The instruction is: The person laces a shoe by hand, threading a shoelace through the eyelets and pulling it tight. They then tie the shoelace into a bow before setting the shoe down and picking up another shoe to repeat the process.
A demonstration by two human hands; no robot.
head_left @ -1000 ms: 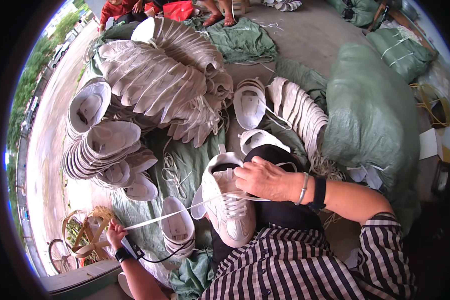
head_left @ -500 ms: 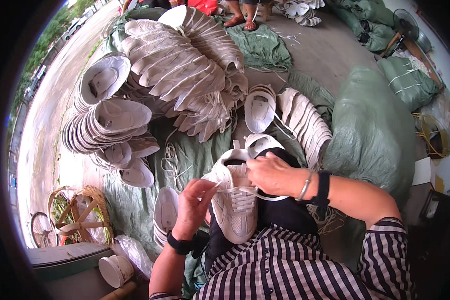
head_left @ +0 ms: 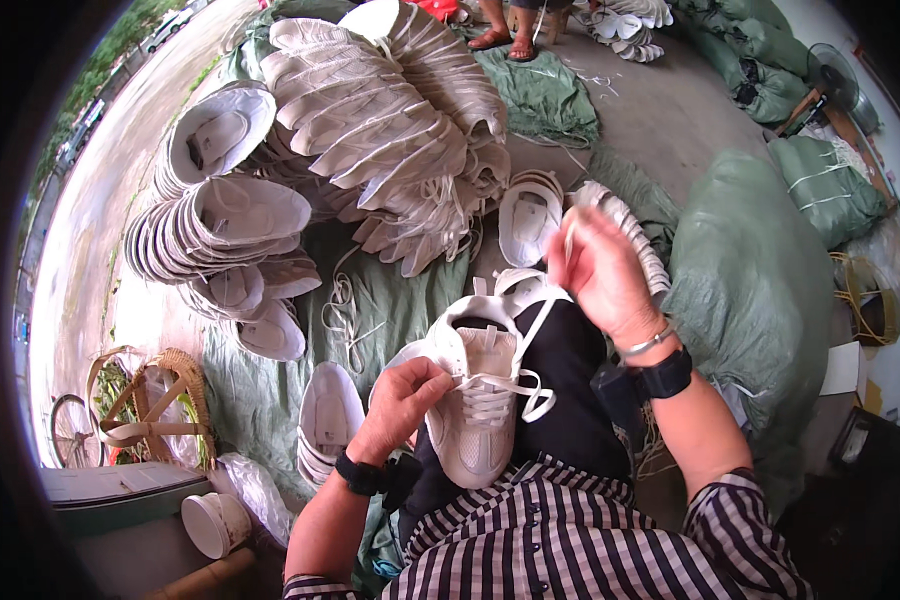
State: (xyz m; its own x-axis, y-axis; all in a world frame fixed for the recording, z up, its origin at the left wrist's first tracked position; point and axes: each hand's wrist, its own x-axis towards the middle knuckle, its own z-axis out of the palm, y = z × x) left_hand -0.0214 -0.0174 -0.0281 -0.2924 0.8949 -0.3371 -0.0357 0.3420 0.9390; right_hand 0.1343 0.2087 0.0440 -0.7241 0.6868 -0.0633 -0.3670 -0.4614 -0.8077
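Observation:
A white lace-up shoe upper [head_left: 478, 440] rests across my lap, toe toward me, its lower eyelets threaded. Beside its left edge, my left hand [head_left: 402, 402] is closed, thumb and forefinger pinching the lace by the eyelets. My right hand [head_left: 610, 275] is raised above and right of the shoe, fingers blurred by motion but curled around the shoelace [head_left: 536, 332]. That lace slants up from the shoe's right side, and a loose loop hangs below it. Behind the shoe's heel, another white upper [head_left: 520, 284] lies partly hidden.
Stacked white uppers [head_left: 370, 110] pile up ahead, with more nested stacks [head_left: 250, 212] on the left. A short stack [head_left: 330, 412] stands by my left forearm. Right of me bulges a green sack [head_left: 760, 260]. A white bucket [head_left: 216, 525] is at lower left; another person's feet [head_left: 522, 48] show far ahead.
My right hand has lifted up and away from the shoe, drawing lace with it. My left hand has shifted slightly right, closer to the eyelets. The view has tilted a little.

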